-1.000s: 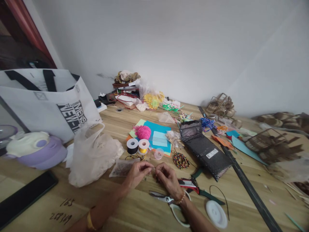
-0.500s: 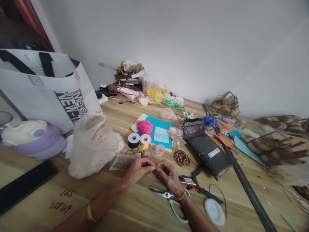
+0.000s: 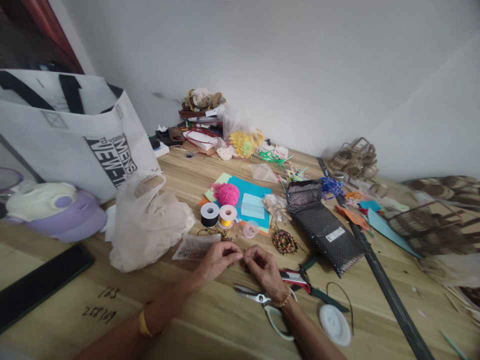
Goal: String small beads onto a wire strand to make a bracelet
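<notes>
My left hand and my right hand meet fingertip to fingertip just above the table, both in a pinch. Something small and dark shows between and below the fingers, too small to make out. A clear bag of small beads lies beside my left hand. Beyond my right hand is a coil of multicoloured beads. White-handled scissors lie open under my right wrist. A red utility knife rests just right of that hand.
Black and yellow thread spools stand before pink yarn. A white plastic bag and a phone are at left. A black bubble mailer, a green-handled tool and a white spool lie at right.
The whole view has shifted slightly, with things sitting a little further right and up. Both hands keep their pinch, with a slightly wider gap between the fingertips.
</notes>
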`<state>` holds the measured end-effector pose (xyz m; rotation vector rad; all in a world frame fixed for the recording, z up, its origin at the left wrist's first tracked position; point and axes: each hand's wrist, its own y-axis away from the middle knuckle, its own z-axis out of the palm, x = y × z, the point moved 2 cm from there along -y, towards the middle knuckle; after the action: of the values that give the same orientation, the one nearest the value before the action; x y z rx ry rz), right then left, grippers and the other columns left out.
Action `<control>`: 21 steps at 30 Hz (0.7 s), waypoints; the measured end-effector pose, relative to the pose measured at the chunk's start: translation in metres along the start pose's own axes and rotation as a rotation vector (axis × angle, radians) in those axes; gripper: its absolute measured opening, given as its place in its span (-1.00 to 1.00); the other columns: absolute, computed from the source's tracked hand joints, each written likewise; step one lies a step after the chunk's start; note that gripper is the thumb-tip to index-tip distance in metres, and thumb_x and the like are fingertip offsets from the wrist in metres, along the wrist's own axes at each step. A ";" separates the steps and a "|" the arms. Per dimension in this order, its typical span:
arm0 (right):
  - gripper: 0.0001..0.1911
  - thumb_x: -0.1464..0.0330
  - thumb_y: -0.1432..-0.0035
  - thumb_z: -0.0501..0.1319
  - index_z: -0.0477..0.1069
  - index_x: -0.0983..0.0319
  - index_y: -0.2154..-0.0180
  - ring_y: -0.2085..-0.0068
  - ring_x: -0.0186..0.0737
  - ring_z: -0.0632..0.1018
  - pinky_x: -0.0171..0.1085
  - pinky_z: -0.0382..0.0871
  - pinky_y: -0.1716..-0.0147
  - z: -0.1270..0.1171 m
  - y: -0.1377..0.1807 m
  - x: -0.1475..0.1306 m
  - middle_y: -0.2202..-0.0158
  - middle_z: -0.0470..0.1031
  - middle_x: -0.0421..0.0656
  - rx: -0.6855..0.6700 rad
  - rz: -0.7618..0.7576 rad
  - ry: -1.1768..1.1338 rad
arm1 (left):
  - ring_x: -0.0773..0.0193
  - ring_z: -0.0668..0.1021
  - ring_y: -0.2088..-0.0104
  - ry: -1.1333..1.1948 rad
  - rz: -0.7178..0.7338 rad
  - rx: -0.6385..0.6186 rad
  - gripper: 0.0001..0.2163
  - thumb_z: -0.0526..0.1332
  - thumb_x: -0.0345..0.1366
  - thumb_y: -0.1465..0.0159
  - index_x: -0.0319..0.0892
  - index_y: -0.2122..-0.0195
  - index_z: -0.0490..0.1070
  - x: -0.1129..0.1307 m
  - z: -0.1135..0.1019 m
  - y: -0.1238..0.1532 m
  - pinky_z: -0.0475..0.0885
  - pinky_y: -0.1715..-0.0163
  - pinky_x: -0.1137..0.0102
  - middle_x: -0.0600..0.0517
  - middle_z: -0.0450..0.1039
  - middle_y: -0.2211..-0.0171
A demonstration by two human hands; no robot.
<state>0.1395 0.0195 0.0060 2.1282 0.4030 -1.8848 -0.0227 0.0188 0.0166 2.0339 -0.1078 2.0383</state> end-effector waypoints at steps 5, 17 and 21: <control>-0.65 0.09 -0.13 0.23 0.35 0.26 0.40 0.54 -0.39 0.29 -0.39 0.13 0.55 -0.002 0.000 0.000 0.53 0.34 -0.24 0.035 -0.019 -0.034 | 0.37 0.36 0.59 0.051 -0.032 0.049 -0.85 0.30 -0.25 -0.01 -0.25 0.54 0.47 -0.002 -0.001 -0.001 0.22 0.54 0.46 0.11 0.36 0.64; -0.72 0.17 -0.18 0.19 0.34 0.25 0.41 0.50 -0.34 0.34 -0.37 0.22 0.51 -0.002 0.004 -0.006 0.51 0.35 -0.21 0.095 -0.134 0.068 | 0.32 0.47 0.54 0.221 -0.099 0.047 -0.84 0.36 -0.27 0.05 -0.24 0.45 0.57 -0.002 0.000 0.000 0.37 0.43 0.41 0.08 0.47 0.62; -0.73 0.18 -0.19 0.16 0.32 0.25 0.42 0.51 -0.35 0.33 -0.38 0.20 0.52 0.000 0.004 -0.008 0.52 0.34 -0.22 0.085 -0.161 0.107 | 0.35 0.47 0.55 0.264 -0.082 0.025 -0.85 0.38 -0.30 0.06 -0.23 0.46 0.55 -0.007 0.001 -0.001 0.37 0.45 0.44 0.08 0.48 0.61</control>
<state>0.1405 0.0155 0.0144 2.3230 0.5415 -1.9088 -0.0213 0.0185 0.0094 1.7324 0.0508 2.2420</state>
